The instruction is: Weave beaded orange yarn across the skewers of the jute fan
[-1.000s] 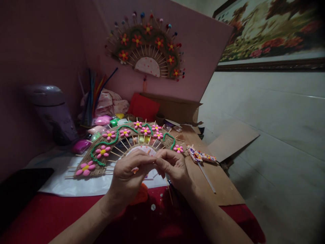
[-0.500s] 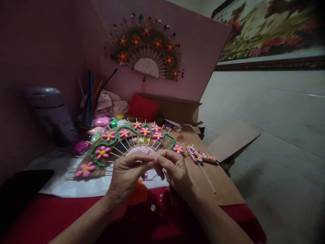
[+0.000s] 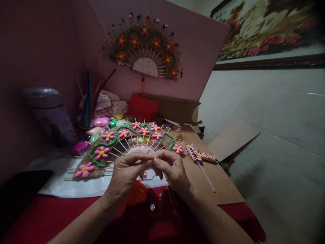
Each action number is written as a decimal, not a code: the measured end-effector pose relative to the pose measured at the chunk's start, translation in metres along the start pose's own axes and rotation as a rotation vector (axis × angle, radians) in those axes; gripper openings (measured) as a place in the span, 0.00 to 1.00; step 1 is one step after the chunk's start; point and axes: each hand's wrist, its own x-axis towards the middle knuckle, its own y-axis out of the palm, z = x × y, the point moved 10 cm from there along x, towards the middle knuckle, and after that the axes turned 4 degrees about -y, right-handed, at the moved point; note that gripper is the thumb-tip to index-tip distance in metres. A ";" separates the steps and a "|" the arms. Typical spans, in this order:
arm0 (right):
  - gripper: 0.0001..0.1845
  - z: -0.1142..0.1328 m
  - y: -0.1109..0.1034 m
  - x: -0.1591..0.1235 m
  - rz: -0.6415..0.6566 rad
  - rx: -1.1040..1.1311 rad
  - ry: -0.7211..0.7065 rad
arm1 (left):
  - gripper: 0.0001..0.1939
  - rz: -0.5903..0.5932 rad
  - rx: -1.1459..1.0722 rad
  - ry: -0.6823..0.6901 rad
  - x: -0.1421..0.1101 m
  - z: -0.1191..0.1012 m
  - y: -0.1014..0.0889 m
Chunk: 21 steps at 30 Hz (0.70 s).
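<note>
1. Currently, left hand (image 3: 127,171) and right hand (image 3: 174,169) pinch a small red bit (image 3: 152,160) between their fingertips, both grips closed.
2. Red bit is in front of the flowered twine fan (image 3: 95,170), which lies on a white sheet (image 3: 58,183).
3. Red cloth (image 3: 58,206) below; orange clump (image 3: 137,193) near left hand, clear gem (image 3: 152,207) on cloth.
4. Cardboard (image 3: 223,189) at right, patterned glue gun (image 3: 203,156) on it.
5. Behind: pink panel (image 3: 198,51) with second fan; pale wall (image 3: 279,118), framed picture (image 3: 269,34).
</note>
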 end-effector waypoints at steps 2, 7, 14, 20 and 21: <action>0.11 -0.001 0.000 0.000 -0.002 0.002 0.001 | 0.02 -0.004 0.070 0.060 -0.002 -0.007 0.001; 0.11 0.009 -0.002 0.000 -0.036 -0.091 -0.037 | 0.05 0.045 0.468 0.521 -0.021 -0.050 0.018; 0.09 0.028 -0.004 -0.002 -0.073 -0.334 -0.175 | 0.10 0.077 0.741 0.850 -0.040 -0.067 0.038; 0.09 0.032 -0.002 -0.004 -0.068 -0.387 -0.217 | 0.06 0.039 0.639 0.724 -0.033 -0.059 0.028; 0.09 0.033 -0.002 -0.004 -0.066 -0.394 -0.226 | 0.06 0.030 0.610 0.675 -0.031 -0.055 0.025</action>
